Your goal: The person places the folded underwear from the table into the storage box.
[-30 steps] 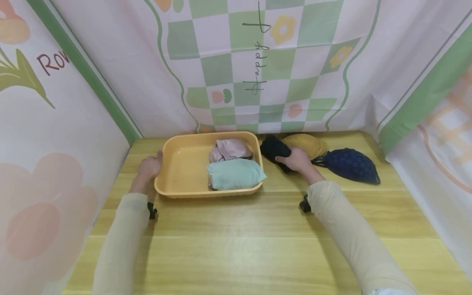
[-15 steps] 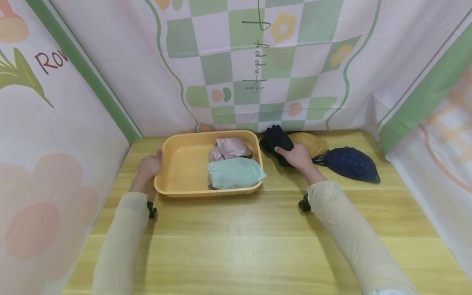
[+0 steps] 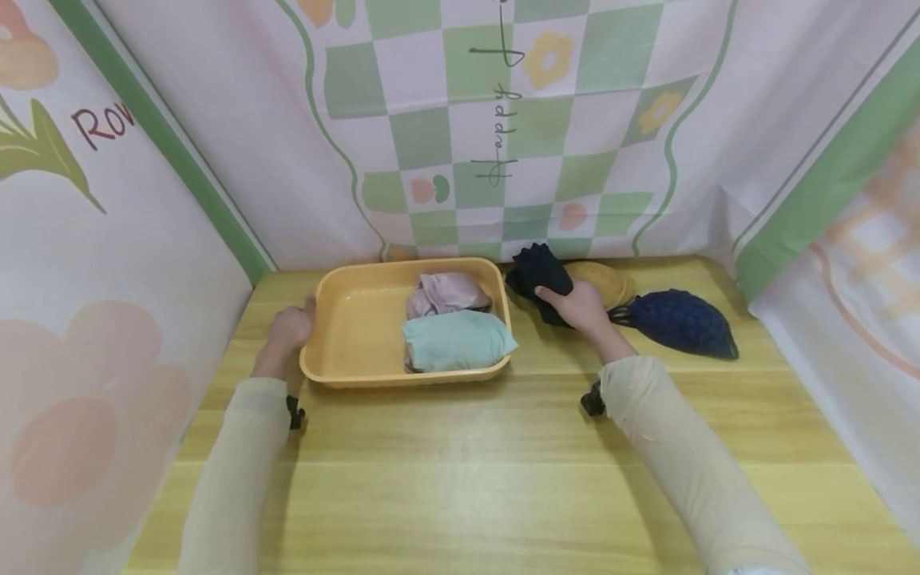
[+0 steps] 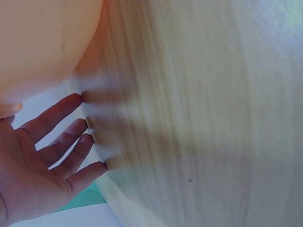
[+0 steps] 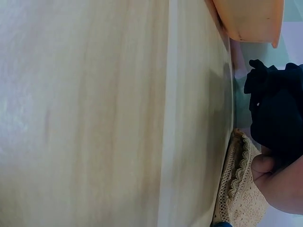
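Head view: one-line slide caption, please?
Right hand holding a dark cloth beside the yellow tray, left hand at the tray's opposite end.

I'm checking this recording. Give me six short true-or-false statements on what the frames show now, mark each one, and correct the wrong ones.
1. The right grip holds a black item, and the left grip is at the left end of the yellow tray. True.
2. A pale green bundle and a pink bundle lie in the yellow tray. True.
3. Both bundles lie at the tray's left end. False: they lie toward its right end.
4. A mustard item and a navy item lie on the table. True.
5. The navy item is nearer the tray than the black item. False: the black item is nearer.
6. The pink bundle is nearer the person than the pale green bundle. False: the pale green bundle is nearer.
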Demonstrator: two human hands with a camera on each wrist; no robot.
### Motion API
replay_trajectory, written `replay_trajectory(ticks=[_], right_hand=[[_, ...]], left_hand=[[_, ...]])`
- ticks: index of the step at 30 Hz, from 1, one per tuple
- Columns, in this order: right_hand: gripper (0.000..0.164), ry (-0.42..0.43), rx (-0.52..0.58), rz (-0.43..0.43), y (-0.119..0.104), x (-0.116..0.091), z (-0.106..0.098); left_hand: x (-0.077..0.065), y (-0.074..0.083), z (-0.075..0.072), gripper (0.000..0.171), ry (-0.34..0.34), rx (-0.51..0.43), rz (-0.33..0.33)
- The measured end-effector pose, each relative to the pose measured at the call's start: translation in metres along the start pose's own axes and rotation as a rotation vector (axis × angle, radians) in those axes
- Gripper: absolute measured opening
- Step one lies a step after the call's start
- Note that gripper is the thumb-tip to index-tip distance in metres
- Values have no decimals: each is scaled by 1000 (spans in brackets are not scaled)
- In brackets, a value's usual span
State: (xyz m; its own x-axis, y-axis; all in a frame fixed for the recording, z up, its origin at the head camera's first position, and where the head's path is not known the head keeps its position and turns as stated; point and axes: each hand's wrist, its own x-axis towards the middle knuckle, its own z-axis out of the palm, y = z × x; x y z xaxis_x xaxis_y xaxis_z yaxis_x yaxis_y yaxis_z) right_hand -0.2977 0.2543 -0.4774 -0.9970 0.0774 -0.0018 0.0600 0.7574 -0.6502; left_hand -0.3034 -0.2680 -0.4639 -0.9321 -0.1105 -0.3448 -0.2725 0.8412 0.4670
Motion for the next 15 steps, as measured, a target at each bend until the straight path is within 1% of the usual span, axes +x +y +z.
replay_trajectory(ticks=[6,15], right_hand=[[78,0,31,2,-4,-2,-4],[76,25,18,-32,-13,-5,-8]], left_hand=[[-2,0,0,99,4,-6,12],[-4,1,-1,98,3,22,14]])
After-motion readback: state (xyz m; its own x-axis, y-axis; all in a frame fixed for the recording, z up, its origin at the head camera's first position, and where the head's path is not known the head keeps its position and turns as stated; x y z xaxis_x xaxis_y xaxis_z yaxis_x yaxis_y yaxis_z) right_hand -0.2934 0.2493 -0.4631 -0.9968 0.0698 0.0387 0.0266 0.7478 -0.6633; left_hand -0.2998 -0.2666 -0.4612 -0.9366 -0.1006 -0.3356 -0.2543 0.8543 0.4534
